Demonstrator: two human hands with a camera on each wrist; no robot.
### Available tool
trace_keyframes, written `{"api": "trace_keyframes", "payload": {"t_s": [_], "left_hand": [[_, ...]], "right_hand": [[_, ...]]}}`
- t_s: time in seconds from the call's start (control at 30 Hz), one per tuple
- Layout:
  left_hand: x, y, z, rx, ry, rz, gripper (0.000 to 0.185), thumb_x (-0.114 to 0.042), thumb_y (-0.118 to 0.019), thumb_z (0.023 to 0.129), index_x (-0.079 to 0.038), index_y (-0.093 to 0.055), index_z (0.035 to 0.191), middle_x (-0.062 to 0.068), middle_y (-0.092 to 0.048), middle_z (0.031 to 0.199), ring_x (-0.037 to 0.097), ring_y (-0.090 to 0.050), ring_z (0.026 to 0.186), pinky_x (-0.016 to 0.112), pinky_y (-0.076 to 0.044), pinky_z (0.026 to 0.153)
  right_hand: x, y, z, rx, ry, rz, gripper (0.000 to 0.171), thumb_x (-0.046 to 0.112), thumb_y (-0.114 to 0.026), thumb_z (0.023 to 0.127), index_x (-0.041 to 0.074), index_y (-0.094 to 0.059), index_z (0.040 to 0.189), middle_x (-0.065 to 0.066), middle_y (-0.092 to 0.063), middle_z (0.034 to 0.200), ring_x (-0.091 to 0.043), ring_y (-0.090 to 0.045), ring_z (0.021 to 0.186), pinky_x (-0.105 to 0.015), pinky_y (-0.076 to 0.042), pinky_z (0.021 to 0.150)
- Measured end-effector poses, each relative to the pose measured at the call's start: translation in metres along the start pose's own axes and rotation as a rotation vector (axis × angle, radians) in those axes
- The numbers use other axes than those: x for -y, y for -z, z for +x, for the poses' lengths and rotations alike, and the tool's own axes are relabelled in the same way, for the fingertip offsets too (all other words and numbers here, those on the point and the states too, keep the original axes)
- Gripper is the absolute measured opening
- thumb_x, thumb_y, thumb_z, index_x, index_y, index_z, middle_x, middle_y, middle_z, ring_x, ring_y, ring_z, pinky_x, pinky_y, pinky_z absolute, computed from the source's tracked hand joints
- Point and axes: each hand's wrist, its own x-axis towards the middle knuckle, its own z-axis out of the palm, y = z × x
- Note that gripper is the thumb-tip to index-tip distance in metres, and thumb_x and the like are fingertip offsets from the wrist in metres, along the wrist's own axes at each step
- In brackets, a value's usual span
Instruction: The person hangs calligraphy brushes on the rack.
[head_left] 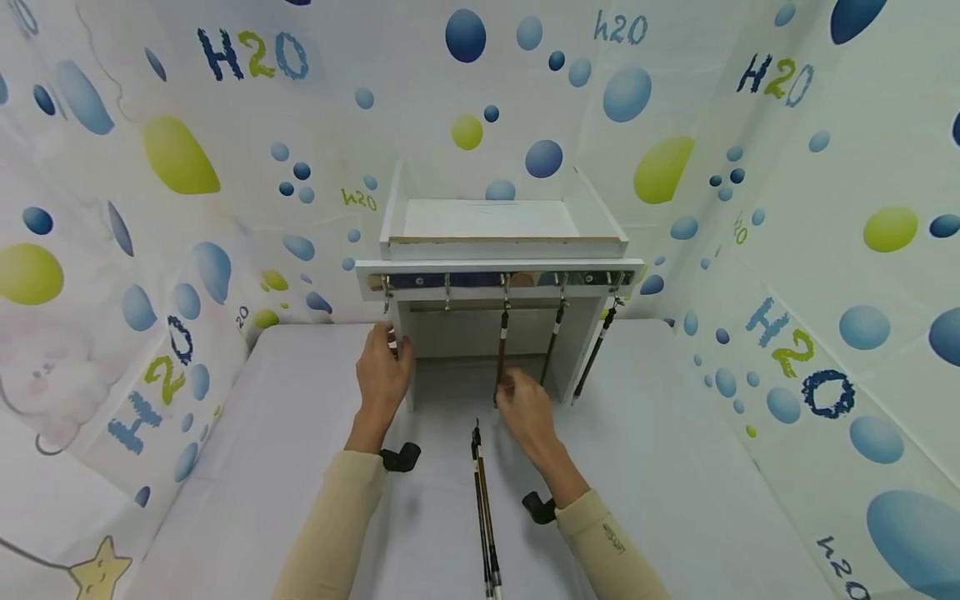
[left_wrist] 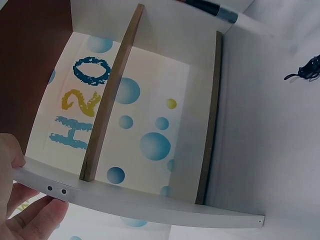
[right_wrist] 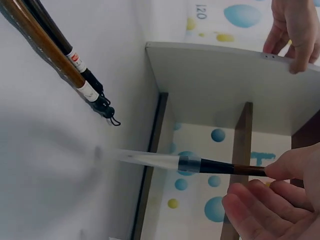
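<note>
A white wooden rack point(head_left: 498, 250) with a row of metal hooks stands at the far side of the white surface. My left hand point(head_left: 381, 371) holds the front edge of its left side panel point(left_wrist: 150, 205), thumb on one face and fingers on the other. The right hand point(head_left: 527, 408) pinches a calligraphy brush point(right_wrist: 217, 166) that hangs from the middle hook. Its white tip points down inside a clear cap. To the right, a second brush point(head_left: 553, 342) and a third brush point(head_left: 596, 350) hang from hooks.
Several loose brushes point(head_left: 483, 508) lie in a bundle on the surface between my forearms, their loop ends toward the rack. Two hooks at the rack's left carry nothing. Patterned sheets point(head_left: 817, 250) enclose the back and sides.
</note>
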Motion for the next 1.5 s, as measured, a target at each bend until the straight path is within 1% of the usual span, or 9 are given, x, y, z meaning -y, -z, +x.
{"api": "trace_keyframes", "payload": {"t_s": [0.13,0.27,0.4,0.57,0.7,1.1,1.3,1.4,1.5], "left_hand": [[0.000,0.001,-0.002,0.013,0.021,-0.010,0.030,-0.013,-0.061,0.095,0.002,-0.058,0.121,0.025,-0.066,0.107,0.040,-0.074,0.086,0.052,-0.061,0.071],[0.000,0.001,-0.003,0.012,0.017,-0.001,0.030,-0.013,-0.061,0.095,0.002,-0.058,0.121,0.025,-0.067,0.107,0.040,-0.074,0.085,0.052,-0.061,0.070],[-0.001,0.002,-0.003,0.005,0.008,0.004,0.030,-0.012,-0.062,0.094,0.002,-0.059,0.121,0.025,-0.067,0.105,0.040,-0.074,0.084,0.052,-0.061,0.068],[-0.002,0.002,0.001,-0.008,-0.012,-0.008,0.030,-0.012,-0.062,0.094,0.004,-0.060,0.120,0.026,-0.067,0.105,0.040,-0.074,0.083,0.053,-0.060,0.067],[-0.002,0.001,0.002,-0.004,-0.016,-0.007,0.030,-0.012,-0.061,0.095,0.003,-0.059,0.121,0.025,-0.067,0.105,0.039,-0.074,0.083,0.053,-0.060,0.068],[-0.001,0.001,0.000,-0.003,-0.017,0.000,0.031,-0.011,-0.060,0.095,0.003,-0.059,0.122,0.026,-0.067,0.105,0.040,-0.074,0.082,0.053,-0.060,0.067],[-0.001,0.002,0.000,0.006,-0.007,-0.009,0.031,-0.011,-0.061,0.094,0.004,-0.059,0.122,0.026,-0.067,0.106,0.040,-0.074,0.083,0.052,-0.060,0.067],[-0.002,0.003,0.001,0.013,0.000,-0.005,0.032,-0.011,-0.061,0.095,0.004,-0.059,0.123,0.026,-0.067,0.107,0.040,-0.074,0.084,0.052,-0.061,0.068],[-0.003,0.004,0.001,0.018,0.005,0.002,0.032,-0.011,-0.061,0.095,0.005,-0.058,0.123,0.027,-0.066,0.107,0.040,-0.074,0.084,0.052,-0.061,0.068]], "right_hand": [[-0.003,0.003,-0.010,-0.022,0.009,0.000,0.027,0.007,-0.065,0.091,-0.003,-0.066,0.117,-0.016,-0.072,0.105,-0.025,-0.072,0.088,-0.032,-0.060,0.070],[-0.006,0.004,-0.030,-0.006,0.011,-0.037,0.025,0.006,-0.066,0.089,-0.003,-0.068,0.112,-0.012,-0.068,0.095,-0.018,-0.065,0.075,-0.024,-0.053,0.060],[-0.008,0.002,-0.057,0.134,-0.042,-0.058,0.025,0.005,-0.066,0.087,-0.004,-0.068,0.111,-0.004,-0.063,0.083,-0.008,-0.051,0.063,-0.019,-0.042,0.052],[-0.010,-0.006,-0.087,0.364,-0.159,0.030,0.031,0.002,-0.063,0.085,-0.010,-0.065,0.113,0.003,-0.056,0.065,-0.003,-0.042,0.050,-0.017,-0.035,0.043],[-0.010,-0.016,-0.104,0.440,-0.188,0.053,0.031,0.002,-0.063,0.083,-0.013,-0.065,0.110,0.006,-0.052,0.060,-0.002,-0.040,0.047,-0.015,-0.031,0.041],[-0.007,-0.036,-0.118,0.471,-0.211,0.043,0.032,-0.004,-0.061,0.076,-0.018,-0.063,0.104,-0.002,-0.054,0.062,-0.005,-0.041,0.046,-0.015,-0.032,0.038],[-0.004,-0.042,-0.118,0.442,-0.227,0.006,0.028,-0.004,-0.060,0.069,-0.012,-0.063,0.096,-0.008,-0.060,0.070,-0.011,-0.046,0.049,-0.021,-0.035,0.038],[-0.003,-0.043,-0.118,0.426,-0.227,-0.005,0.025,-0.003,-0.060,0.069,-0.010,-0.062,0.093,-0.007,-0.058,0.067,-0.012,-0.048,0.048,-0.021,-0.036,0.037],[-0.003,-0.044,-0.118,0.417,-0.236,-0.004,0.029,-0.003,-0.061,0.068,-0.012,-0.062,0.096,-0.006,-0.057,0.064,-0.011,-0.048,0.046,-0.021,-0.036,0.035]]}}
